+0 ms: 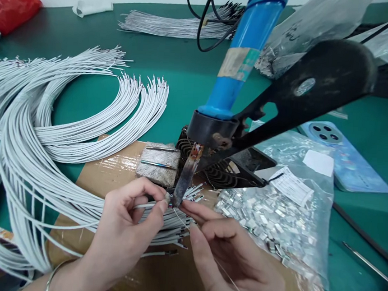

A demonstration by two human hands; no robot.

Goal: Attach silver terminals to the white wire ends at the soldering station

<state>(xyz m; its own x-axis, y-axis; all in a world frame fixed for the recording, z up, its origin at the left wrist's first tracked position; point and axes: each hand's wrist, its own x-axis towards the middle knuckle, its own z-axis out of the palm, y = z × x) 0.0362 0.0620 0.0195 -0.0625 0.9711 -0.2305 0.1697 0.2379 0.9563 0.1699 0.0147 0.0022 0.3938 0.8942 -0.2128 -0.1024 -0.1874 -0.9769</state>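
Note:
My left hand [127, 234] pinches the end of a white cable [146, 204] close under the hot tip [184, 178] of a blue soldering iron [237, 58]. Whatever sits at the cable's end is too small and covered to make out. Between thumb and fingers of my right hand [235, 253] runs a thin solder wire [231, 280], its upper end reaching toward the same tip. Beneath both hands, a bundle of white cables [84, 195] spreads over brown cardboard [158, 278].
A black stand [307, 92] holds the iron over the cardboard. Right of it lie a clear bag of small metal connectors [275, 220], a blue phone [358, 164] and a thin metal tool [370, 265]. Behind my left hand is a wrapped block [157, 174]; more cables [177, 26] lie behind.

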